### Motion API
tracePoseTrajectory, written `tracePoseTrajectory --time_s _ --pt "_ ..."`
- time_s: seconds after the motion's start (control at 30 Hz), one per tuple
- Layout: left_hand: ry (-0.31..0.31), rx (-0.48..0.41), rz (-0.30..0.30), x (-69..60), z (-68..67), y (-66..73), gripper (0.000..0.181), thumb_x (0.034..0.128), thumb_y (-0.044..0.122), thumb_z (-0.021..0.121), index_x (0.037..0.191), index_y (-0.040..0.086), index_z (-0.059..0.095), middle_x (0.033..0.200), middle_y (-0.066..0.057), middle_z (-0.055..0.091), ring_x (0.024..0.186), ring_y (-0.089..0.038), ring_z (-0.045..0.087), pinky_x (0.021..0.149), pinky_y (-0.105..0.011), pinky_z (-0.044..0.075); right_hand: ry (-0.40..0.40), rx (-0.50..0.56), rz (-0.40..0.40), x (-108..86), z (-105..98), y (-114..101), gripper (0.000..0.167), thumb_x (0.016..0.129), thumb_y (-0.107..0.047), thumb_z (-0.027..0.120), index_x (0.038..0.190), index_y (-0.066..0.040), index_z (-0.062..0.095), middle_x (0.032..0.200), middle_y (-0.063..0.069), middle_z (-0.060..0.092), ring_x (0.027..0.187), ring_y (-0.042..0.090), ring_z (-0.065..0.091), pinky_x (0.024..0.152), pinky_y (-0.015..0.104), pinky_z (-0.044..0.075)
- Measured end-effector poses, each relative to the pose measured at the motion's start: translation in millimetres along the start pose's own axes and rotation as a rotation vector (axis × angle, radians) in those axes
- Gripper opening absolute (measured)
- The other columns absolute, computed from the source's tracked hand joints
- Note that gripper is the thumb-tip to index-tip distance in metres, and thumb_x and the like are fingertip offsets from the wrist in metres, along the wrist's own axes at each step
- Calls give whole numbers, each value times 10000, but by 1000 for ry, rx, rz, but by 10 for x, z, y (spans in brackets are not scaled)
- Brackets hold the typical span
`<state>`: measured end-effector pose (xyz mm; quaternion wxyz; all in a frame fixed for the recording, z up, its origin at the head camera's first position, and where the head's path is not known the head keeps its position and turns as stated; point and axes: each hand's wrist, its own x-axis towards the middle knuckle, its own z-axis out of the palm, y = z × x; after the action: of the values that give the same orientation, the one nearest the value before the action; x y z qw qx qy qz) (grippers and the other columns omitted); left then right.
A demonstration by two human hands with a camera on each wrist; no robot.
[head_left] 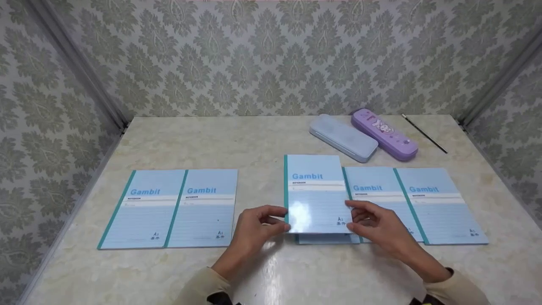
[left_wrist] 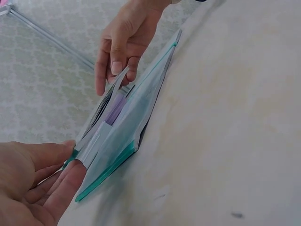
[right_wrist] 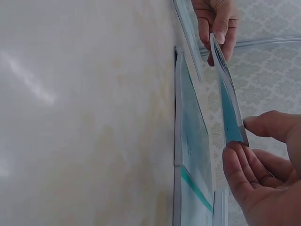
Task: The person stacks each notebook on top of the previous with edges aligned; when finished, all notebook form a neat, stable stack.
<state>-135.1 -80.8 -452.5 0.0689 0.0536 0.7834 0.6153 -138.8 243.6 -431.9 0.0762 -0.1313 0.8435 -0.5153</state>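
Observation:
A light blue "Gambit" notebook (head_left: 315, 203) with a green spine is raised off the table between both hands. My left hand (head_left: 256, 226) pinches it near the lower end of its spine, and my right hand (head_left: 381, 224) pinches the opposite edge. Both wrist views show a gap under the held notebook (right_wrist: 228, 94). Directly below lies another notebook (head_left: 326, 239), mostly hidden by it. To the right are two more like it, a nearer notebook (head_left: 377, 207) partly behind my right hand and an outer notebook (head_left: 444, 216), edges meeting or overlapping.
Two matching notebooks lie side by side at left, an outer notebook (head_left: 144, 220) and an inner notebook (head_left: 205, 216). Behind the right row are a pale blue case (head_left: 344, 137), a purple case (head_left: 384, 134) and a dark pencil (head_left: 424, 133). A patterned wall (head_left: 271, 63) bounds the table.

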Motion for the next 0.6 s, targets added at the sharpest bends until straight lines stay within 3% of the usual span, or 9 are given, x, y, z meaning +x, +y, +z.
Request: tracePoseTrajectory --time_s 0.4,0.6 --pt "12 5 -81 46 268 -13 306 850 -20 856 1133 81 798 1052 -1 771 915 -150 729 825 -309 594 -13 -94 86 -12 -90 126 559 959 -145 812 1452 18 606 1166 105 658 1023 222 646 875 220 547" --pt "15 19 -60 36 326 -28 329 843 -38 854 1149 62 787 1050 -10 764 904 -151 725 802 -304 603 -19 -147 127 -19 -89 156 570 951 -156 821 1460 -9 611 1172 91 662 1026 211 654 869 240 552"
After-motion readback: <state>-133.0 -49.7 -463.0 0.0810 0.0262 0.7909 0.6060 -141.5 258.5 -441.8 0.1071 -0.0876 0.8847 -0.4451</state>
